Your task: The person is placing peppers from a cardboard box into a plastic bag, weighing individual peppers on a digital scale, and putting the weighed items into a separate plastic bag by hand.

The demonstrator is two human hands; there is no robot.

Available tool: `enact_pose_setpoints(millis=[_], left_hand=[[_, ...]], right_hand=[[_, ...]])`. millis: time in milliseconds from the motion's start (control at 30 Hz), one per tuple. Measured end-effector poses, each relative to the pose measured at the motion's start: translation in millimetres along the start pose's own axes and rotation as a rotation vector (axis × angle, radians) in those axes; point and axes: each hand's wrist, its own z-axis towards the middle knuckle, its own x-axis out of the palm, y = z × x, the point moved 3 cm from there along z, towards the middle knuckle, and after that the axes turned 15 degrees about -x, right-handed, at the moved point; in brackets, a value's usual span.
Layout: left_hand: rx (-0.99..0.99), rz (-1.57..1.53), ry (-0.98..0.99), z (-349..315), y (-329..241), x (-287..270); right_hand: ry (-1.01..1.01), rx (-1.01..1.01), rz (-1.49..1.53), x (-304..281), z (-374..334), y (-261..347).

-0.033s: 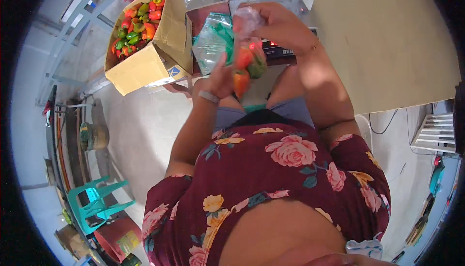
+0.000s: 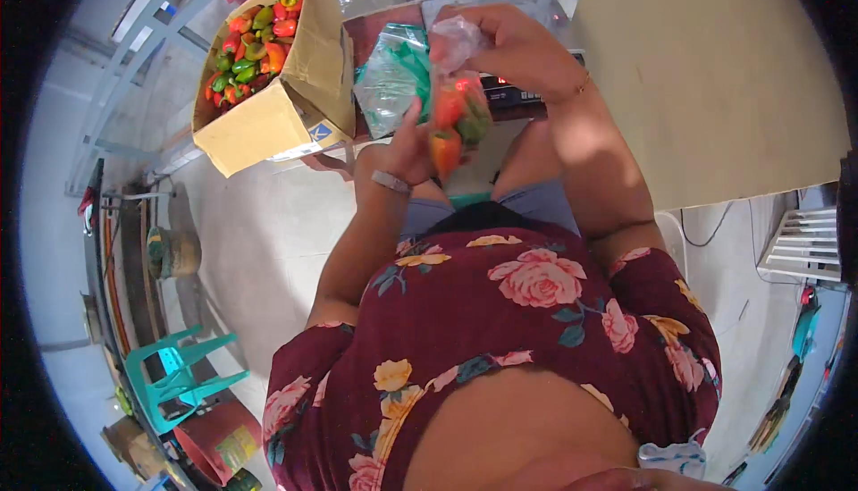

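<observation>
A clear plastic bag of peppers (image 2: 459,116) hangs over my lap, with red, orange and dark green peppers showing through it. My right hand (image 2: 523,49) is closed on its bunched upper end. Against the bag's left side is my left hand (image 2: 411,153), its thumb stretched up and apart; its other fingers are partly hidden by the bag. Just beyond lies a pack of clear and green plastic bags (image 2: 391,80). Behind the hanging bag, a dark scale (image 2: 514,95) with a lit red display is partly covered by my right hand and forearm.
An open cardboard box (image 2: 308,102) full of red, green and orange peppers stands at the far left. A broad tan board (image 2: 706,80) takes up the right. On the floor to the left are a green plastic chair (image 2: 174,370) and a red container (image 2: 219,437).
My left hand has shifted very slightly and the bag of peppers has turned a little. My right hand keeps its hold at the top of the bag.
</observation>
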Motion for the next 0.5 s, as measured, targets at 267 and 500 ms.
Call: enact_pose_setpoints(millis=[267, 500], left_hand=[[0.291, 0.002, -0.027, 9.6, -1.9, 12.2], [0.232, -0.263, -0.22, 12.7, 18.0, -14.6]], right_hand=[[0.016, -0.015, -0.042, 7.0, -10.6, -2.7], [0.038, -0.082, -0.179, 2.5, -4.6, -3.2]])
